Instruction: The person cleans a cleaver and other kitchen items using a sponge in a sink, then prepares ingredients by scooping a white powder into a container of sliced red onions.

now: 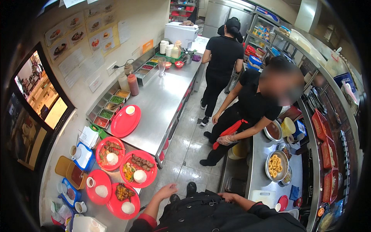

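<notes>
My left hand hangs in the air in front of my body with nothing visible in it, its fingers loosely bent. Nearest to it is a red plate with meat skewers, vegetables and a mound of white rice. Beside that lies another red plate with grilled meat and rice. Farther left are a plate with skewers and one with rice and a small cup. My right hand rests at my waist against my dark jacket; its fingers are partly hidden.
A steel counter holds a red oval plate, sauce bottles and topping trays. On the right counter sits a bowl of fried rings. One person wearing a clear glove faces the aisle; another stands farther back.
</notes>
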Motion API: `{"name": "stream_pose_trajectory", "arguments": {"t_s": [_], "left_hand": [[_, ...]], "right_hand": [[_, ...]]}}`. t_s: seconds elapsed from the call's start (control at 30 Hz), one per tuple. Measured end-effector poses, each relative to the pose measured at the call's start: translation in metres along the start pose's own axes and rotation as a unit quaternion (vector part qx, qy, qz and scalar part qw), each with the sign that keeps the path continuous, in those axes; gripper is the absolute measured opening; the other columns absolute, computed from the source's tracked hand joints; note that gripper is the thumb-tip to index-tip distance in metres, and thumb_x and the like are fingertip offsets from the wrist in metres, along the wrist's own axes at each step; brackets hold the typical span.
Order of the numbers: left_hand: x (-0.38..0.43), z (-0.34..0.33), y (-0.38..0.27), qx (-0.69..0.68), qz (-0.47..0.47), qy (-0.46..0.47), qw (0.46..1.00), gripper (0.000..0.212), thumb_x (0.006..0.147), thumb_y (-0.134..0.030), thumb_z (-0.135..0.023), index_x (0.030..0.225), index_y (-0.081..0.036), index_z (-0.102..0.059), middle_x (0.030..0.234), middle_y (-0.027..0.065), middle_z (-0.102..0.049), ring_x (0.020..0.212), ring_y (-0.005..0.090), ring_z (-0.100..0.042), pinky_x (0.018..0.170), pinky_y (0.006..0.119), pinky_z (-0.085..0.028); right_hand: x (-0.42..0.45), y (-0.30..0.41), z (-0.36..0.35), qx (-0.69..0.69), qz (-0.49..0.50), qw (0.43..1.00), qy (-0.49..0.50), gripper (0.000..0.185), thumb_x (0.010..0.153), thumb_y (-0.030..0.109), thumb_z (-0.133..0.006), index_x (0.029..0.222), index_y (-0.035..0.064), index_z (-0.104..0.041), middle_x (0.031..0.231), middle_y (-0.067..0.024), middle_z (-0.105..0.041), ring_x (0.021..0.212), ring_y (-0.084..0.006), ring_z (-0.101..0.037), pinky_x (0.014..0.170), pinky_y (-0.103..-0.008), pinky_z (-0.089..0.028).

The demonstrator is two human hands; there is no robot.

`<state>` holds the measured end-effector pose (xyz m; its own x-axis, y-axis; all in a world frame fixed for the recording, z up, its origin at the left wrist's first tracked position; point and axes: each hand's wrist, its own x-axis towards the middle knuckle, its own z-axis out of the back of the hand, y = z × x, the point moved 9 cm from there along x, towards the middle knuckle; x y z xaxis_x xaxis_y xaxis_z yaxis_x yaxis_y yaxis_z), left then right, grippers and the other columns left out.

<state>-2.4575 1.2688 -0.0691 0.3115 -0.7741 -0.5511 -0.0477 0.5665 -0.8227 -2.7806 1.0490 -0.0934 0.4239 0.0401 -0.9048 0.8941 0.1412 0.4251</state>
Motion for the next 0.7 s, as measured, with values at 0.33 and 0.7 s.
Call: {"name": "stream_pose_trajectory", "arguments": {"t_s": [0.33, 0.7], "left_hand": [[0.132, 0.181, -0.221, 0.267, -0.085, -0.12, 0.952, 0.065, 0.083, -0.041, -0.075, 0.133, -0.002, -0.06, 0.132, 0.0269, -0.061, 0.124, 0.0375, -0.059, 0.104, 0.041, -0.048], [0.259, 0.268, -0.177, 0.56, 0.094, -0.134, 0.812, 0.103, 0.077, -0.039, -0.083, 0.155, -0.004, -0.026, 0.157, 0.0343, -0.024, 0.142, 0.048, -0.034, 0.116, 0.048, -0.036]], "right_hand": [[0.08, -0.081, 0.012, -0.017, 0.281, 0.957, 0.069, 0.071, 0.093, 0.061, -0.059, 0.145, 0.0141, -0.048, 0.141, -0.0071, -0.056, 0.126, -0.0262, -0.053, 0.101, -0.0463, -0.046], [0.173, -0.027, 0.13, -0.123, -0.11, 0.985, 0.054, 0.077, 0.088, 0.053, -0.065, 0.147, 0.0072, -0.046, 0.139, -0.0165, -0.058, 0.11, -0.037, -0.064, 0.09, -0.0484, -0.055]]}}
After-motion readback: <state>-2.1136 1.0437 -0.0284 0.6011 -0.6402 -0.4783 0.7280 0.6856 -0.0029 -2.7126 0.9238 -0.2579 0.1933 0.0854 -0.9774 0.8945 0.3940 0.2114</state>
